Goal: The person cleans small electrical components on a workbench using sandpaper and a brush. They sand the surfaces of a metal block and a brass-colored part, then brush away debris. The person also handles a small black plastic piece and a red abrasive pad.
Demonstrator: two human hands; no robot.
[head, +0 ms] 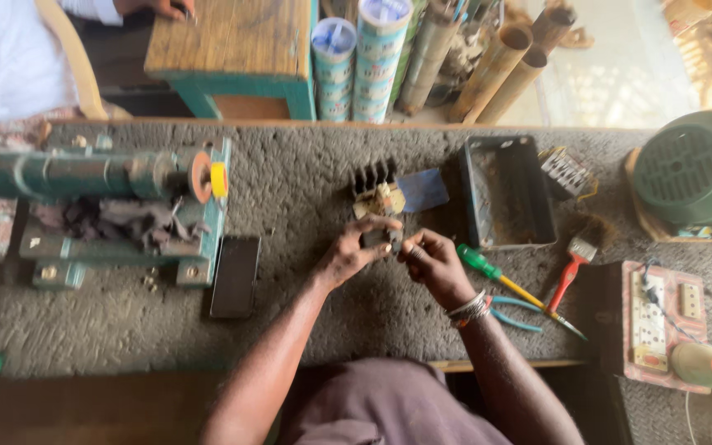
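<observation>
From the head camera, a small dark electrical part (382,239) was held over the middle of a rough grey workbench (306,313), pinched between the left hand (354,251) and the right hand (432,262), the fingers of both closed narrowly around it. Just behind it, a black finned heat sink (372,177) with a pale, wire-wound assembly (379,200) was seen resting on the bench, beside a blue card (423,189). An open, rusted metal box (508,194) lay to the right, and a green-handled screwdriver (504,284) with a yellow shank, blue-handled pliers (511,317) and a red-handled brush (572,272) were spread near the right wrist. A worn green winding machine (100,198) and a flat black phone (235,276) were placed at the left. It was judged that the small part could be dropped, since only fingertips gripped it, and lost in the coarse surface; the screwdriver could be knocked by the forearm. Another person's hand (162,8) was seen at a wooden stool (232,45) beyond the bench, near 2 printed tubes (356,58).
</observation>
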